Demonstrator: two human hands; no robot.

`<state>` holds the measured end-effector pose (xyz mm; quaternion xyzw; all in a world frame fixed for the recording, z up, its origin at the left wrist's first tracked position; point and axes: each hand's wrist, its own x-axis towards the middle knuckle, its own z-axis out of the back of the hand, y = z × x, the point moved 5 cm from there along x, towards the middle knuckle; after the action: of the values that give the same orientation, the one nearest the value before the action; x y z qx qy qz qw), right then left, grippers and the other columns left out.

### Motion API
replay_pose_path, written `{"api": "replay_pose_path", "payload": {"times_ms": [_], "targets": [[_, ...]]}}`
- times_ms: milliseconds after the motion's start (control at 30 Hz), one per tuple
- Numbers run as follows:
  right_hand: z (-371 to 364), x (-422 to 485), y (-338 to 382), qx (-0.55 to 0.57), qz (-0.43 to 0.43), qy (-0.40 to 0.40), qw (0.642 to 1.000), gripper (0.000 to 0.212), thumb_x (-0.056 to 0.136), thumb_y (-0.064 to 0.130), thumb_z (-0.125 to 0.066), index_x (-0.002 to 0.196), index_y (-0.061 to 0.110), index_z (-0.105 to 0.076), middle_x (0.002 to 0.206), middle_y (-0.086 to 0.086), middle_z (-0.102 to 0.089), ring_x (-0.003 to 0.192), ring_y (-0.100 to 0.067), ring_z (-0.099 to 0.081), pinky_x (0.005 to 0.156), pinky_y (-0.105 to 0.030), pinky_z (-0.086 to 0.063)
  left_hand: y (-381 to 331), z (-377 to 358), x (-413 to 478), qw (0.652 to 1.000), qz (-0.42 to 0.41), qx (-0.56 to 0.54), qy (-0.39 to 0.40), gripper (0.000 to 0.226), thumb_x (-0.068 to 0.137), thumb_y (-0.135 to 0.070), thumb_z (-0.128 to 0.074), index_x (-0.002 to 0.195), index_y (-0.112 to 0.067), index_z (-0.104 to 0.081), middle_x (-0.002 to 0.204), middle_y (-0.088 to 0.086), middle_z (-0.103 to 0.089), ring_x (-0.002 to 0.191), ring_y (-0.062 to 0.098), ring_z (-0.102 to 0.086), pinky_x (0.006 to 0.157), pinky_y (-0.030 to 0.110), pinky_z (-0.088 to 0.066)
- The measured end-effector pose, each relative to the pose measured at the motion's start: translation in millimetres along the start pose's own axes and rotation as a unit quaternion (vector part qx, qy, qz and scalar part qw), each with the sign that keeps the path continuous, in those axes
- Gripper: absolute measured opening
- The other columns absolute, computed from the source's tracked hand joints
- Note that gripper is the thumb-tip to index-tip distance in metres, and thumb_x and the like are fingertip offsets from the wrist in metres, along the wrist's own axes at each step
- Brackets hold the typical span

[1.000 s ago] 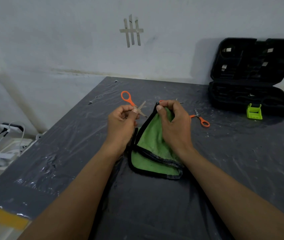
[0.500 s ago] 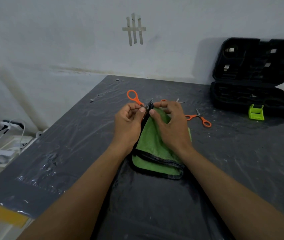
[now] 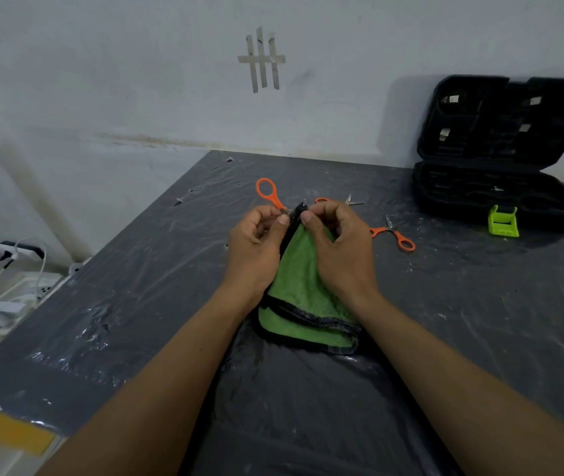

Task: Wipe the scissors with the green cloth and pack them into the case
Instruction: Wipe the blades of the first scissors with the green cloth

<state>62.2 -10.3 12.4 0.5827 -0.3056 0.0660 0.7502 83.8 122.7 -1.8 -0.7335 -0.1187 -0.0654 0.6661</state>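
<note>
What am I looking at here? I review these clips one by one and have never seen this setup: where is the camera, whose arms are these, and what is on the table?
There is no machine. A person wears a wide-angle camera on the head, so you look forward and down along their own two bare arms.

The left hand pinches a pair of orange-handled scissors; one handle loop sticks up. The right hand presses the green cloth around the blades, which are hidden.

On the dark plastic-covered table lie a second pair of orange scissors, part of a third pair behind the right hand, a small lime-green plastic piece, and the open black case by the wall.
</note>
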Motion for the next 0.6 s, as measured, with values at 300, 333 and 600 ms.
{"api": "replay_pose_path", "payload": {"times_ms": [300, 333, 600], "targets": [[-3, 2, -9, -0.034, -0.015, 0.022, 0.999, 0.007, 0.094, 0.019, -0.059, 0.093, 0.016, -0.065, 0.085, 0.017, -0.061, 0.080, 0.006, -0.056, 0.074, -0.009, -0.043, 1, -1, 2, 1.000, -0.003, -0.017, 0.013, 0.013, 0.091, -0.007, -0.059, 0.088, -0.019, -0.063, 0.088, -0.002, -0.068, 0.079, 0.003, -0.062, 0.074, 0.017, -0.050], [-4, 2, -8, -0.045, -0.007, 0.037, 0.998, 0.009, 0.095, 0.020, -0.058, 0.094, 0.017, -0.066, 0.085, 0.018, -0.061, 0.080, 0.006, -0.057, 0.073, -0.008, -0.042, 1, -1, 1, 1.000, -0.001, -0.015, 0.017, 0.013, 0.091, -0.008, -0.059, 0.088, -0.020, -0.063, 0.088, -0.002, -0.068, 0.079, 0.003, -0.062, 0.074, 0.018, -0.050], [-11, 2, -9, -0.036, 0.004, 0.109, 0.993, 0.019, 0.095, 0.020, -0.057, 0.106, 0.009, -0.068, 0.099, 0.003, -0.070, 0.093, -0.006, -0.064, 0.081, -0.018, -0.049, 1, 2, 1, 0.999, 0.014, -0.028, -0.014, 0.009, 0.090, -0.005, -0.059, 0.091, -0.014, -0.063, 0.087, 0.003, -0.068, 0.073, 0.001, -0.065, 0.068, 0.016, -0.052]]}}
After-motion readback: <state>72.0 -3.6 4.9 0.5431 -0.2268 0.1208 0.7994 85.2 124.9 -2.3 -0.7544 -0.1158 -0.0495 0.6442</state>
